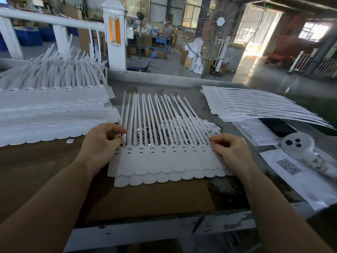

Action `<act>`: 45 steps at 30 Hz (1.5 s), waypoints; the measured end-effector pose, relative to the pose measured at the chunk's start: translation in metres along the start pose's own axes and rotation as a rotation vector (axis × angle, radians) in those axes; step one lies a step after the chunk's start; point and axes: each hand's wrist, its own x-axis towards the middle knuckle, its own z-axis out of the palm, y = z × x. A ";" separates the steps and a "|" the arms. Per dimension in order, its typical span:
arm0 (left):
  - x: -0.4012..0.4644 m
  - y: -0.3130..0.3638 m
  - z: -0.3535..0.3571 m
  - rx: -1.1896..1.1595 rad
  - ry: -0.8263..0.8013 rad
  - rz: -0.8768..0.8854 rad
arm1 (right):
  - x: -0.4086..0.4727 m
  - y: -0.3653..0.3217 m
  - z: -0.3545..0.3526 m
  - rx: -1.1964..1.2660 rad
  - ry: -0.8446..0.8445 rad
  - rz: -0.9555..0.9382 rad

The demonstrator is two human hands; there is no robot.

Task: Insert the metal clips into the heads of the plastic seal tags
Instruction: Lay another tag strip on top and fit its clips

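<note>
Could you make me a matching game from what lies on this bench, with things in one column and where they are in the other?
Things:
1. fan
2. clips
3. QR sheet
4. tall tag stack

Places:
A. under the tails of the middle tag row
B. left side of the bench
C. on the floor beyond the bench
D. right side of the bench, near the front

Pairs: 1-C, 2-A, 3-D, 4-B
</note>
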 end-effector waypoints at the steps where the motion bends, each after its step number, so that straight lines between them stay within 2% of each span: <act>1: 0.000 0.000 0.000 -0.004 0.000 -0.003 | 0.000 0.000 0.000 -0.005 0.003 -0.001; 15: -0.001 0.003 0.000 0.008 -0.004 0.000 | -0.003 0.000 -0.002 0.028 0.017 -0.038; 25: -0.001 0.004 -0.001 0.009 -0.002 0.009 | -0.002 0.003 -0.006 0.185 0.050 0.080; 45: -0.001 0.001 0.000 0.020 0.006 0.016 | -0.003 -0.001 -0.005 0.188 0.013 0.091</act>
